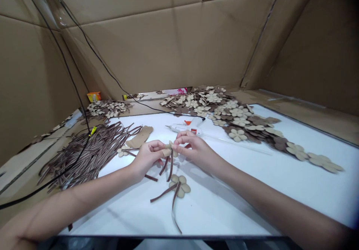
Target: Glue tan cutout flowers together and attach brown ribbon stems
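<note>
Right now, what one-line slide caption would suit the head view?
Left hand and right hand pinching a beige flower with brown ribbons, glue gun behind.

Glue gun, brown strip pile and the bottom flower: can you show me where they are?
Glue gun (182,127): head view, on its white body.
Brown strip pile (94,154): head view, mid-pile.
Bottom flower (184,187): head view, on a right-side petal.

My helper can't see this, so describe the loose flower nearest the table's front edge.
On the white tabletop, find the left hand and right hand, then look just below them in the picture. A beige flower lies there, two brown ribbons trailing from its middle. Unlike the heaped flowers, it lies alone, closest to the front edge.
</note>
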The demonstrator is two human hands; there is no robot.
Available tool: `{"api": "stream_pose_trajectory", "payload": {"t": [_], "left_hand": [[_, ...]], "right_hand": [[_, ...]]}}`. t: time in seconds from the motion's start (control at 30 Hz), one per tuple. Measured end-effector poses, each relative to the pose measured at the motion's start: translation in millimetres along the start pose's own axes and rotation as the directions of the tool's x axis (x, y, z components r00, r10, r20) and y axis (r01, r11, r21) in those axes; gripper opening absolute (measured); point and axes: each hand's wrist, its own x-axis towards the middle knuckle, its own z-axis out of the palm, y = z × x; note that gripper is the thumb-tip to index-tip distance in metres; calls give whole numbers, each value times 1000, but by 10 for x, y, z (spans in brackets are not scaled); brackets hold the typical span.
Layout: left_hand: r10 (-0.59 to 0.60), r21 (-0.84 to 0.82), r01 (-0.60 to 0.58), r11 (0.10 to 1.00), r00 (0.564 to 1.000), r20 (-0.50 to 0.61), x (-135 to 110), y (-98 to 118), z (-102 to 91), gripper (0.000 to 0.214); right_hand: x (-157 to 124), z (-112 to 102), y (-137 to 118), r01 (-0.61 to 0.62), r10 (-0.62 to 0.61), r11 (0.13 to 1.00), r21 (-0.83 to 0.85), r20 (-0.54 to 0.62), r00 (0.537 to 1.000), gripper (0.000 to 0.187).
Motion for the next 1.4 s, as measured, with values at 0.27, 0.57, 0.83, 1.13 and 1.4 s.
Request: {"api": "stream_pose_trajectory", "payload": {"t": [0.27,0.57,0.83,1.13,1.4], "left_hand": [[1,2,-1,1000,1000,22,-12,24,8,34],[-5,22,4,1000,999,49,-18,10,-12,31],[-36,45,33,998,997,71,-19,18,-16,29],[-65,68,57,996,991,119,-7,22,-43,25],[-61,54,53,997,983,171,4,36,-58,21]], "right_hand": [[7,-16,39,-7,6,1000,17,34,999,28],[0,-42,1,29,-26,999,-43,63,998,24],[1,-72,-17,93,-78,984,-152,97,992,18],[-21,-86,-56,158,-138,968,-193,114,984,13],[-25,-97,-68,171,-146,964,-202,131,981,11]]}}
